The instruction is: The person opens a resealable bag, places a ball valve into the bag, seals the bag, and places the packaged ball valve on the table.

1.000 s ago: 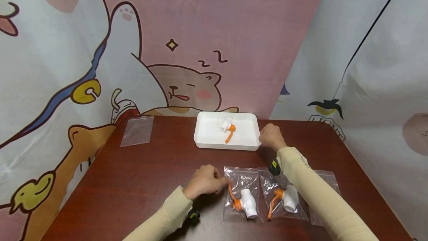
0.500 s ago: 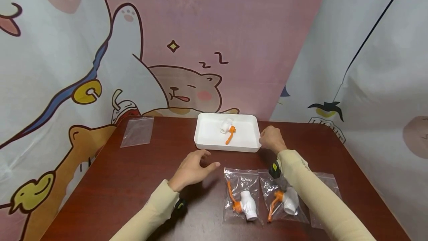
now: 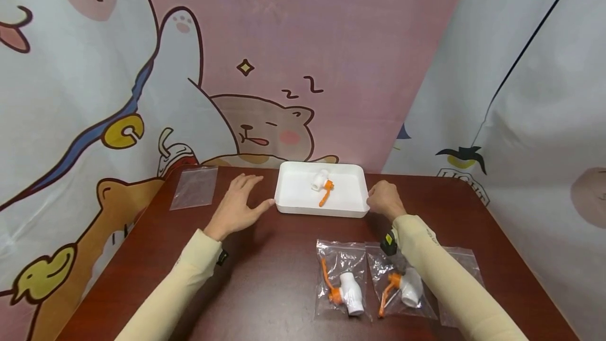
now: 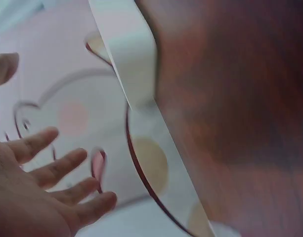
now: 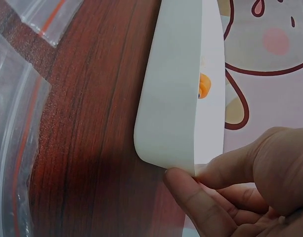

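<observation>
A shallow white tray (image 3: 295, 189) stands at the back of the table. In it lies a white ball valve (image 3: 319, 179) with an orange handle. My right hand (image 3: 385, 199) pinches the tray's right end, thumb at the rim and fingers under the corner in the right wrist view. Just left of the tray is my left hand (image 3: 234, 209), its fingers spread and the thumb pointing at the tray's near left corner. In the left wrist view that hand (image 4: 47, 187) holds nothing, and the tray's end (image 4: 134, 54) shows beyond it.
Two clear zip bags, each with a white ball valve (image 3: 351, 293) (image 3: 411, 289), lie at the front right. Another clear bag (image 3: 466, 264) is partly hidden by the right sleeve. A flat clear bag (image 3: 195, 187) lies at the back left. A printed cloth hangs behind the table.
My left hand has moved from beside the left bagged valve, back and leftward to the tray's left side, its fingers spreading. The right hand has stayed at the tray's right end.
</observation>
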The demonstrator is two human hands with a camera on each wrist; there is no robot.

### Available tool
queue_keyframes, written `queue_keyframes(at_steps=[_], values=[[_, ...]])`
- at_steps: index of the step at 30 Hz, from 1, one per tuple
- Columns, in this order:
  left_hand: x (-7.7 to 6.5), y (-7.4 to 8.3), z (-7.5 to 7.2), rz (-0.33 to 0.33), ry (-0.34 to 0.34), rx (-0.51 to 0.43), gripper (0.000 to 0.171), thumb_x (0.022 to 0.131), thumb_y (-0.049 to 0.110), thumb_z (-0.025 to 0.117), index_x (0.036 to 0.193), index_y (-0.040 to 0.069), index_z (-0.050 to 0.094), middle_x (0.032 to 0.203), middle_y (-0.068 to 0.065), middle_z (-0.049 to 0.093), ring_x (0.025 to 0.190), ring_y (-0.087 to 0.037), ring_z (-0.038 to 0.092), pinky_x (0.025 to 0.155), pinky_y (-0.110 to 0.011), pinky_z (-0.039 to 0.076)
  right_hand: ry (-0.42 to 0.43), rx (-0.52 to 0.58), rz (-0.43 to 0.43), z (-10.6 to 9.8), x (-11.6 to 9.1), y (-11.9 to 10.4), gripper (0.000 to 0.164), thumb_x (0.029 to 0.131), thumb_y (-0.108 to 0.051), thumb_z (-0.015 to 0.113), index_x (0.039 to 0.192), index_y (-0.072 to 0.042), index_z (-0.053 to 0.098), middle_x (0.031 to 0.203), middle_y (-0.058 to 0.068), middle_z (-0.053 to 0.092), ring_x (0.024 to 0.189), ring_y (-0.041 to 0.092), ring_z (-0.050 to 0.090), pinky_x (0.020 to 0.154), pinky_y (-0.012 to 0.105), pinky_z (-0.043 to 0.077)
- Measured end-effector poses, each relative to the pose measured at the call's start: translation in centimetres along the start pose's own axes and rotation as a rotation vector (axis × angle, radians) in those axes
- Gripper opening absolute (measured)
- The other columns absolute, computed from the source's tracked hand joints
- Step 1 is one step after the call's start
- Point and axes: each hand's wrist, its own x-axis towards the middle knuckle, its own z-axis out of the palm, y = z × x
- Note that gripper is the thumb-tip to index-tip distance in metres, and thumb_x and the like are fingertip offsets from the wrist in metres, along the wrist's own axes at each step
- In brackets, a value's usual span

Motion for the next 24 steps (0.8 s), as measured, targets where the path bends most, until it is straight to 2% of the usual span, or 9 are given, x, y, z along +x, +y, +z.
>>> queue_keyframes(at_steps=[3, 7, 10, 15, 18, 24], values=[[1.1, -2.6, -0.8, -0.028, 0.007, 0.040, 0.082, 0.092, 0.064, 0.064, 0.153, 0.012, 0.045, 0.157, -0.017, 0.044, 0.155, -0.042, 0.023, 0.121, -0.064, 0.027, 0.001, -0.004, 0.011, 0.0, -0.1, -0.1, 0.019, 0.081, 0.002, 0.058, 0.088, 0.005, 0.076, 0.081, 0.015, 0.073, 0.067, 0.022, 0.062, 0.054, 0.027, 0.049], [1.9, -6.2, -1.6, -0.093, -0.003, 0.079, 0.084, 0.095, 0.063, 0.061, 0.154, 0.007, 0.040, 0.159, -0.023, 0.039, 0.153, -0.046, 0.023, 0.121, -0.067, 0.025, 0.009, -0.014, 0.006, 0.0, -0.1, -0.1, 0.020, 0.081, 0.002, 0.058, 0.088, 0.005, 0.076, 0.082, 0.015, 0.072, 0.068, 0.022, 0.062, 0.054, 0.027, 0.048], [2.2, -8.8, -2.2, -0.158, -0.027, 0.105, 0.085, 0.096, 0.061, 0.059, 0.156, 0.005, 0.037, 0.160, -0.026, 0.035, 0.152, -0.048, 0.022, 0.119, -0.068, 0.026, 0.014, -0.011, 0.001, 0.0, -0.1, 0.0, 0.019, 0.080, 0.002, 0.057, 0.086, 0.004, 0.075, 0.081, 0.015, 0.072, 0.067, 0.022, 0.062, 0.053, 0.027, 0.049], [2.1, -12.6, -3.1, -0.242, -0.104, 0.135, 0.087, 0.099, 0.061, 0.053, 0.158, 0.002, 0.030, 0.161, -0.033, 0.026, 0.150, -0.055, 0.017, 0.116, -0.075, 0.024, 0.011, 0.009, 0.008, 0.2, 0.0, 0.0, 0.018, 0.080, 0.002, 0.058, 0.085, 0.004, 0.075, 0.079, 0.014, 0.072, 0.064, 0.021, 0.063, 0.052, 0.026, 0.050], [2.0, -14.4, -3.5, -0.262, -0.146, 0.150, 0.083, 0.101, 0.058, 0.052, 0.159, 0.002, 0.029, 0.161, -0.036, 0.025, 0.149, -0.058, 0.016, 0.114, -0.077, 0.024, 0.010, 0.004, 0.007, 0.2, 0.0, -0.1, 0.017, 0.081, 0.002, 0.058, 0.083, 0.003, 0.075, 0.077, 0.013, 0.071, 0.064, 0.021, 0.062, 0.052, 0.026, 0.049], [2.0, -17.1, -3.9, -0.242, -0.236, 0.197, 0.073, 0.105, 0.041, 0.051, 0.159, -0.001, 0.027, 0.159, -0.039, 0.024, 0.146, -0.063, 0.015, 0.116, -0.076, 0.021, 0.015, -0.007, 0.008, 0.2, -0.1, -0.1, 0.017, 0.080, 0.002, 0.059, 0.084, 0.003, 0.075, 0.080, 0.014, 0.072, 0.064, 0.021, 0.063, 0.053, 0.027, 0.050]])
